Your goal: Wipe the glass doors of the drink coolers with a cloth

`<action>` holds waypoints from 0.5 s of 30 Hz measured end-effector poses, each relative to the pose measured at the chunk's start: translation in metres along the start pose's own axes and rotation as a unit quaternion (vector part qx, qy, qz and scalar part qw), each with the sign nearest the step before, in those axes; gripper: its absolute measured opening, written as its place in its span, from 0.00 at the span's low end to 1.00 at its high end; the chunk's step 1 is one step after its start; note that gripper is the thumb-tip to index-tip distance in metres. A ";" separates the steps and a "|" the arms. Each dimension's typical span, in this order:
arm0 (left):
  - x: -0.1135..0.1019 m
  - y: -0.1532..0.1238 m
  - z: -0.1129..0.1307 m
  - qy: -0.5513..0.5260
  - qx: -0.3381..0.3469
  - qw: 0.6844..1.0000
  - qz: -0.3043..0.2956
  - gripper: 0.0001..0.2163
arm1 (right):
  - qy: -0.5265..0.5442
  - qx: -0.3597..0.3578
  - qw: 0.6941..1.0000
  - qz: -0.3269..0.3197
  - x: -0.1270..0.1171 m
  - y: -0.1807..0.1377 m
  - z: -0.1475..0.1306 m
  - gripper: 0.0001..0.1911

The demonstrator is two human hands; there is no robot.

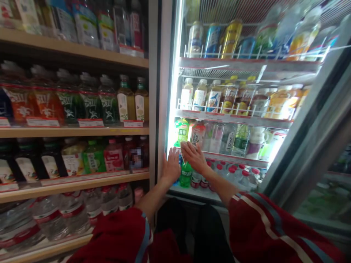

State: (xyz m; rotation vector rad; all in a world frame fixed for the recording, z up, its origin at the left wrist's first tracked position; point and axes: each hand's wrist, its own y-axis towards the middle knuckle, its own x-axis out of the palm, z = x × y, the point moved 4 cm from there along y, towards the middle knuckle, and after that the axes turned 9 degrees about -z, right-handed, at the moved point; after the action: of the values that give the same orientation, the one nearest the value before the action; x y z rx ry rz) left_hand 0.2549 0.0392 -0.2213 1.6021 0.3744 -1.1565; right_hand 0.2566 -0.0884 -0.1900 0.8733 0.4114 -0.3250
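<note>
My left hand (172, 167) is raised at the left edge of the lit drinks fridge, its fingers stretched upward, holding nothing I can see. Beside it, my right hand (194, 156) reaches across in front of the third shelf with its fingers extended. Its fingertips overlap the shelf edge below a green-labelled bottle (181, 132) and a red-capped bottle with a red and white label (197, 134); whether they touch anything I cannot tell. Just under my right hand stands a green bottle (186, 175) on the fridge floor. Next to it are red-labelled bottles (195, 180).
The fridge door (304, 109) stands open on the right. Higher fridge shelves hold cans (231, 38) and juice bottles (214, 96). At left, wooden shelves (74, 131) carry rows of bottles, with large water bottles (75, 213) at the bottom. A metal post (155, 91) divides the two.
</note>
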 end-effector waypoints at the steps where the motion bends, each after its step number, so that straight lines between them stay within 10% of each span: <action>1: 0.001 0.000 0.003 0.001 0.006 1.000 -0.001 0.29 | -0.001 -0.008 1.000 -0.004 0.001 -0.006 -0.001 0.24; 15: -0.001 0.007 0.038 0.000 0.056 0.998 -0.009 0.28 | 0.046 0.090 0.994 -0.049 -0.007 -0.045 0.026 0.28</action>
State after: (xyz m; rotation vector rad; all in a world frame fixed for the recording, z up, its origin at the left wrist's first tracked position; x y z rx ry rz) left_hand 0.2410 0.0035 -0.2151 1.6992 0.3287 -1.2096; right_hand 0.2362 -0.1354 -0.2013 1.0481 0.5184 -0.4182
